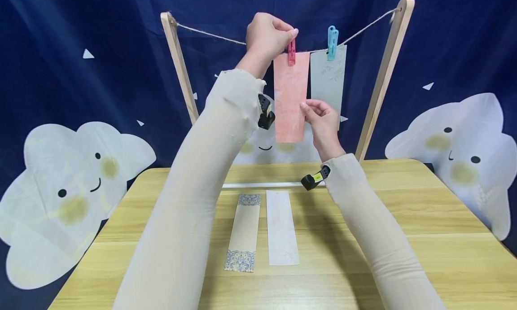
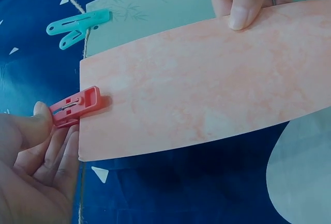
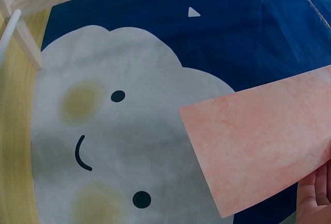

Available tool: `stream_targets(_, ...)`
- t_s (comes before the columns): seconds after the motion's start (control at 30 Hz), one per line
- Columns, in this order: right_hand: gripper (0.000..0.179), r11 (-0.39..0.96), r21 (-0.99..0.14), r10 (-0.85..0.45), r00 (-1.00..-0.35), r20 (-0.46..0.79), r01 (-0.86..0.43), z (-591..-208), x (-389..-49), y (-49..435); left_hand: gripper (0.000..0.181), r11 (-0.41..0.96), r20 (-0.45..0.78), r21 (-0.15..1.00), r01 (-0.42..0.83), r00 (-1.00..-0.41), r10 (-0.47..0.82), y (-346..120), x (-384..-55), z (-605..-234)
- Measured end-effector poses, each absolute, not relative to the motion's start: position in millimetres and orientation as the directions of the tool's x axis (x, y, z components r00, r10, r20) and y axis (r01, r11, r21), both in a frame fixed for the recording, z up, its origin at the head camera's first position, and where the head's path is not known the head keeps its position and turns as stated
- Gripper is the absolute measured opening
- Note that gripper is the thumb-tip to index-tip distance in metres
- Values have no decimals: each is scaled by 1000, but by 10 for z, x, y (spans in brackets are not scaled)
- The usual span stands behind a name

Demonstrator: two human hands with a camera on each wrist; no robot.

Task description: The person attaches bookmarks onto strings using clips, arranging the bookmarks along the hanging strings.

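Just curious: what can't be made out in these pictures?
- Head view: stretch of string, hidden behind left hand.
- Head view: left end of white rod, behind left sleeve.
- Left wrist view: lower end of pink card, cut off by right edge.
- Right wrist view: most of right hand, cut off by right edge.

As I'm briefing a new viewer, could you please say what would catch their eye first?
The pink card at the string probably stands out first, left hand pinching its red clip, right hand holding its edge. Smiling white clouds on the blue backdrop likely come next.
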State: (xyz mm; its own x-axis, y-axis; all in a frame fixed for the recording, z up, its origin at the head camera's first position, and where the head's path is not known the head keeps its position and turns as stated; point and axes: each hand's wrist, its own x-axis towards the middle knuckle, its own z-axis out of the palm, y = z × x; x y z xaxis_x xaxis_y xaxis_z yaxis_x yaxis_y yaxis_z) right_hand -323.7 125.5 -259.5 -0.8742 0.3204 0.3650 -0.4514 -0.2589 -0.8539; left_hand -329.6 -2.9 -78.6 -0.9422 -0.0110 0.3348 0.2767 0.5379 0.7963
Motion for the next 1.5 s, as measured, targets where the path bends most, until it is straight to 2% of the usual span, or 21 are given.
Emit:
stream_targets(0.33, 6, -261, -861, 293, -886, 360, -436, -2605, -3246, 1265, 27, 493, 297, 815, 304, -950, 94, -95, -3331, -790)
stream_targets(0.6, 3, -274, -868, 265, -900, 346, -415, -2675, -3281, 1286, 31, 433, 280, 849, 304, -953, 120, -131, -3344, -812)
stream_targets(0.8, 4, -265, -883, 237, -914, 329, -386, -2771, -3277, 1338, 37, 435, 317, 835, 336, -941, 119, -121, -3331, -839)
stream_targets(1.03, 6, -300, -886, 192, -932, 306, -353, -2833, -3274, 1439, 36, 355, 376, 852, 385, -921, 98, -154, -3304, -873)
stream_targets(1.3, 6, -267, -918, 154, -953, 260, -294, -2979, -3219, 1510, 36, 226, 388, 888, 401, -916, 101, -406, -3176, -968)
stream_targets(1.5, 5, -207, -938, 128, -959, 255, -277, -3078, -3152, 1555, 37, 197, 366, 899, 392, -918, 153, -712, -3031, -1274)
